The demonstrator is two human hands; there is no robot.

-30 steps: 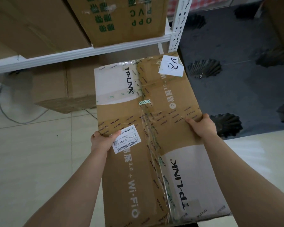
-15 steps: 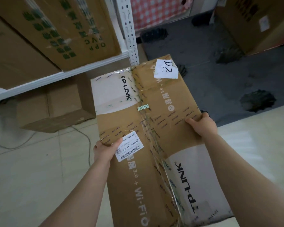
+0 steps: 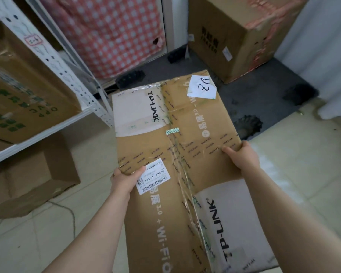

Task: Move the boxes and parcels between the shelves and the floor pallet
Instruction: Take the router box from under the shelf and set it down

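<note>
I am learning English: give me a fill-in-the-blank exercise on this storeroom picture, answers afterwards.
The left hand and the right hand grip a long brown cardboard box printed with the brand ____.
Its white barcode label lies beside the ____ hand.
The large brown carton stands on the dark grey floor ____.
The checked cloth is red and ____.
Answers: TP-LINK; left; pallet; white.

Pale glossy tiled floor [image 3: 28,243], white perforated metal shelf upright [image 3: 67,78] at left, red-and-white checked cloth [image 3: 110,36] hanging behind — white wall [image 3: 323,56] at right
</note>
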